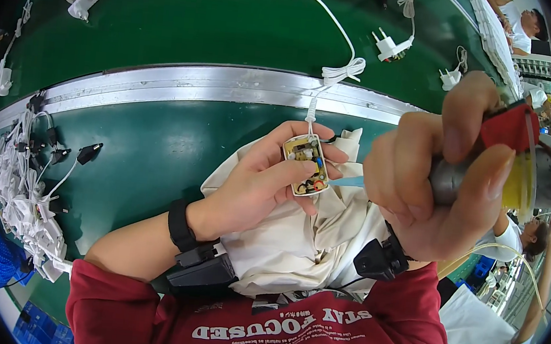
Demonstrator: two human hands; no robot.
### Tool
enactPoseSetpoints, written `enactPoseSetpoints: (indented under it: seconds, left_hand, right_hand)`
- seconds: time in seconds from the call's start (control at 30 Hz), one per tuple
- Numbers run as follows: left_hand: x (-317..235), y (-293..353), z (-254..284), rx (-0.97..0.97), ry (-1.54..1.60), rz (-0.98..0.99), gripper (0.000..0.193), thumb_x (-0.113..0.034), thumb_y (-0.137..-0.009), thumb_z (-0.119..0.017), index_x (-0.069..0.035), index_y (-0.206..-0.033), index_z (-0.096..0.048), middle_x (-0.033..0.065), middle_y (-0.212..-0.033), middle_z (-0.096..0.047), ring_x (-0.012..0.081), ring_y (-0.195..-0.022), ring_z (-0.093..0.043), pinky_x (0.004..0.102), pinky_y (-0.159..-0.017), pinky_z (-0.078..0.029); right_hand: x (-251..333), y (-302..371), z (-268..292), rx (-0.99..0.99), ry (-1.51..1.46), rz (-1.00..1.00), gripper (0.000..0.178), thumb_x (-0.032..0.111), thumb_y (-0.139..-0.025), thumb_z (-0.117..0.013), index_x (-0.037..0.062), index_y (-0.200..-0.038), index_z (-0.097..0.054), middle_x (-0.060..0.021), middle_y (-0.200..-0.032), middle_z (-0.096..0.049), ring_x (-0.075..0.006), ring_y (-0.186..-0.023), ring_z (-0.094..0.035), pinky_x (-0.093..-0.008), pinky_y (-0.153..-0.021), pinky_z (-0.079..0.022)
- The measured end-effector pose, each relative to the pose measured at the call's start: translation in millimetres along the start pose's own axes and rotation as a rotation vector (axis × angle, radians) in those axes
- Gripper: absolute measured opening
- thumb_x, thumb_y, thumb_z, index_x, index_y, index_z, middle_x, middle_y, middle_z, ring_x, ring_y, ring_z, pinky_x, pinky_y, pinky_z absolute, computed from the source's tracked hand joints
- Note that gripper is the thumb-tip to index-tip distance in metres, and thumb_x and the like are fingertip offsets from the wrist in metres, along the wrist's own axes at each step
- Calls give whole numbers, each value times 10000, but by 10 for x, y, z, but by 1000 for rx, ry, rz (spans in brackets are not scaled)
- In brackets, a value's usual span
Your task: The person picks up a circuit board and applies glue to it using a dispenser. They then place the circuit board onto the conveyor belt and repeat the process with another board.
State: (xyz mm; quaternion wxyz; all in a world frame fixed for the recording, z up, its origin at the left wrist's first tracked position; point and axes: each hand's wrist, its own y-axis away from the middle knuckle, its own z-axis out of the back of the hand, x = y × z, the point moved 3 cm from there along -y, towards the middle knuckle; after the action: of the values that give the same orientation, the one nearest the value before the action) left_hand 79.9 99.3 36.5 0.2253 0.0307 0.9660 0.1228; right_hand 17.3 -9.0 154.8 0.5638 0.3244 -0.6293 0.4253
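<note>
The left hand (248, 179) pinches an open white plastic circuit case (301, 152), best steadied beside the right hand's (414, 175) gripped grey cylindrical tool (447, 182)

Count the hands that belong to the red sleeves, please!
2: the left hand holding the open white case, and the right hand gripping the grey tool. Neither is hidden.

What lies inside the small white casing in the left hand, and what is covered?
Inside the white casing sits a yellowish circuit board with small parts, one blue, one orange-red. The left hand hides part of it with its thumb; the underside cannot be seen.
</note>
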Motion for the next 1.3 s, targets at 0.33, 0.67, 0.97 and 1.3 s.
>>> enactPoseSetpoints:
  seconds: [0.33,0.67,0.97,1.3]
  left_hand:
    - [14,-46,-3,34,60,13,376,-109,-952,-415,-63,-1318,-344,133,-1265,-499,209,-1133,-535,351,-793,-555]
    - [60,-65,1,121,129,-14,400,-171,-974,-400,-57,-1347,-310,135,-1289,-457,224,-1182,-495,439,-916,-501]
    - [18,-83,-13,93,131,13,406,-180,-973,-405,-59,-1348,-309,136,-1283,-463,221,-1160,-510,433,-906,-507]
    - [-41,-195,-17,40,-57,10,389,-158,-972,-396,-83,-1347,-327,101,-1273,-472,201,-1162,-506,372,-912,-490]
  right_hand:
    - [-8,16,-18,10,-30,-30,385,463,-940,-434,94,-939,-327,-3,-490,-392,-84,-363,-324,-235,-376,-265]
    - [7,28,-20,10,-50,-37,403,471,-926,-464,94,-925,-322,-12,-489,-402,-89,-364,-336,-241,-380,-269]
    - [-29,-5,27,-11,-46,-77,427,476,-926,-461,72,-975,-331,-6,-487,-391,-81,-358,-327,-232,-370,-261]
    - [11,49,73,-56,-121,-13,490,472,-925,-468,23,-1070,-339,5,-481,-370,-68,-353,-316,-222,-352,-241]
